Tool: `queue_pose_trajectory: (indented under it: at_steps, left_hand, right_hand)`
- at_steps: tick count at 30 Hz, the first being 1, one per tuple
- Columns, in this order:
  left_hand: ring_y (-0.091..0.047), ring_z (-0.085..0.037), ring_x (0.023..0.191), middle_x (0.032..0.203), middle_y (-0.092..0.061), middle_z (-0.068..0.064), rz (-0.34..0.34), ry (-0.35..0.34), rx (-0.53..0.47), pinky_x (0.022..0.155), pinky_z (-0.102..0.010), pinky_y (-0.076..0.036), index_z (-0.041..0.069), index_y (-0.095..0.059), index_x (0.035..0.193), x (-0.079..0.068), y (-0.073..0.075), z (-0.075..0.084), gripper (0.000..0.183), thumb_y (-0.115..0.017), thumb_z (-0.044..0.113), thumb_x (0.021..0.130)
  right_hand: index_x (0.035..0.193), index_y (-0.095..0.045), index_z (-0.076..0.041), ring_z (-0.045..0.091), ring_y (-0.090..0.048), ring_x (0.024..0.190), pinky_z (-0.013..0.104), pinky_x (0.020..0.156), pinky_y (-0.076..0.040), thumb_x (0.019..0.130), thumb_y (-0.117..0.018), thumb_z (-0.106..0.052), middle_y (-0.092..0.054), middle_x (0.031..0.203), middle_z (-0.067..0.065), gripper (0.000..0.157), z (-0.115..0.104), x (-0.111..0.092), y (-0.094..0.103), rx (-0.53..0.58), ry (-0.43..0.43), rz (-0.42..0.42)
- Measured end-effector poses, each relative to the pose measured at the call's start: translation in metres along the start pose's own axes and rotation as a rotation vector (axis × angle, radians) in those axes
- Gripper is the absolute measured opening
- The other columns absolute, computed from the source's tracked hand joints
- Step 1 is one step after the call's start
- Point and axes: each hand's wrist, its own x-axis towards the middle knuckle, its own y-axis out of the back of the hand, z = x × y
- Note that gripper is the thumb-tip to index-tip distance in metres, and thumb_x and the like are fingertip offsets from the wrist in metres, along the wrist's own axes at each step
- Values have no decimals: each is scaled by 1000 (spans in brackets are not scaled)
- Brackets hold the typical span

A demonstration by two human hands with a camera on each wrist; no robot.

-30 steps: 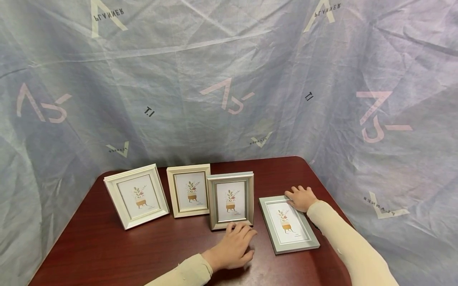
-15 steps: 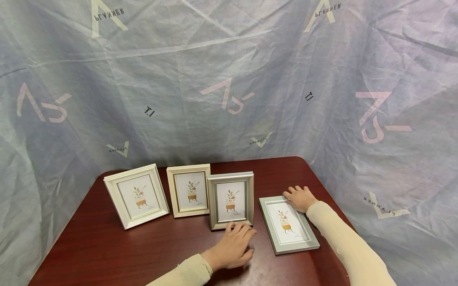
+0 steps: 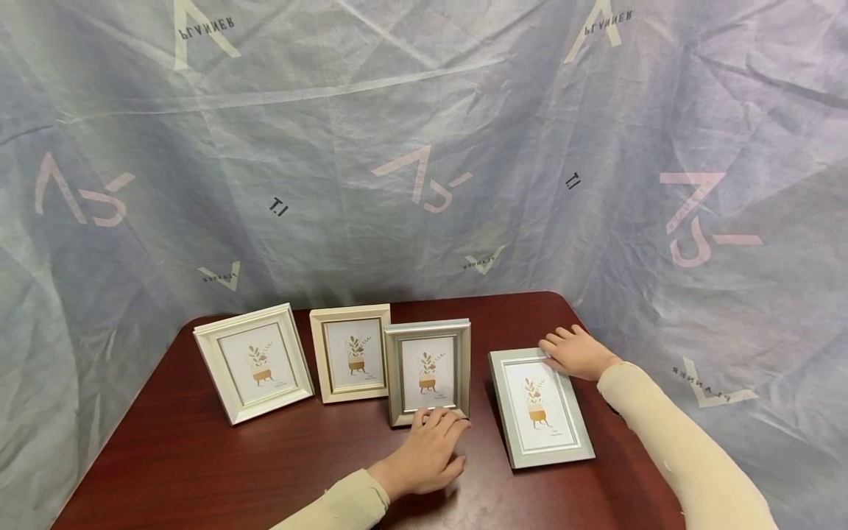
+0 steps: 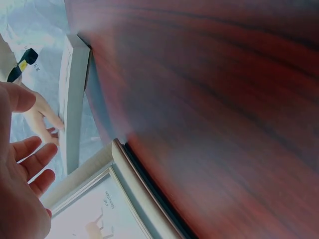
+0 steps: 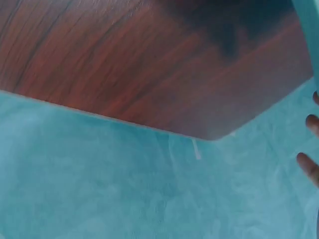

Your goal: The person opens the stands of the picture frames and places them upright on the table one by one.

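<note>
My right hand [image 3: 579, 353] holds the top right corner of a pale grey-green picture frame [image 3: 584, 433]. That frame leans back with its top edge raised off the table, its bottom edge low. In the left wrist view the same frame [image 4: 75, 99] appears edge-on beside the right hand. My left hand [image 3: 424, 456] hovers with loosely bent fingers before the lower edge of a silver-champagne picture frame [image 3: 462, 368], holding nothing. Only a few right fingertips [image 5: 309, 167] show in the right wrist view, with a sliver of the frame [image 5: 310, 35] above them.
A cream picture frame [image 3: 318, 361] stands just left of the silver one, partly overlapped by it. Farther left, a white picture frame [image 3: 301, 368] stands at an angle. All are on a dark red wooden table [image 3: 218, 471], with grey printed fabric [image 3: 344, 184] hanging behind.
The grey-green frame, flat before, has its top edge raised and has shifted slightly right. My right hand has moved up and right with it. The left hand has shifted only slightly.
</note>
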Motion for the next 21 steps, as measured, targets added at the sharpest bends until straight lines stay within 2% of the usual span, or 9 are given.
queue_pose_trajectory:
  at_steps: [6, 10, 14, 18, 21]
  left_hand:
    - [-46, -19, 118, 126, -56, 0, 2, 3, -4, 95, -45, -31, 11, -57, 131, -2, -1, -1, 48, -65, 33, 89]
    - [-45, -19, 119, 126, -56, 0, 2, 3, 6, 95, -46, -32, 11, -57, 131, -4, -2, -2, 48, -65, 34, 89]
    - [-45, -19, 119, 126, -55, 0, -3, 7, 1, 95, -46, -32, 11, -56, 132, -6, -1, -2, 48, -65, 33, 90]
    - [-46, -20, 119, 127, -56, -1, -2, 11, -5, 95, -47, -33, 11, -56, 132, -6, 0, -3, 49, -65, 33, 90]
    - [-46, -20, 119, 127, -56, -1, 1, 13, 1, 95, -47, -34, 11, -56, 132, -6, 2, -4, 50, -65, 34, 89]
  right_hand:
    - [92, -49, -15, 17, -48, 79, 40, 70, -37, 87, -73, -28, -54, 85, -4, 27, 5, -6, 17, -2, 97, 119]
    - [95, -53, -13, 16, -48, 78, 37, 69, -36, 84, -74, -26, -54, 87, -3, 26, 6, -8, 26, -7, 163, 219]
    - [103, -61, -8, 18, -51, 80, 38, 69, -40, 94, -60, -27, -57, 90, 0, 21, 4, -8, 37, -20, 228, 310]
    - [105, -62, -5, 20, -52, 79, 37, 68, -42, 102, -40, -26, -58, 88, 2, 31, 1, -6, 48, -38, 276, 386]
    - [102, -62, -4, 20, -52, 77, 36, 67, -42, 102, -35, -23, -57, 86, 2, 33, -1, -4, 54, -44, 301, 419]
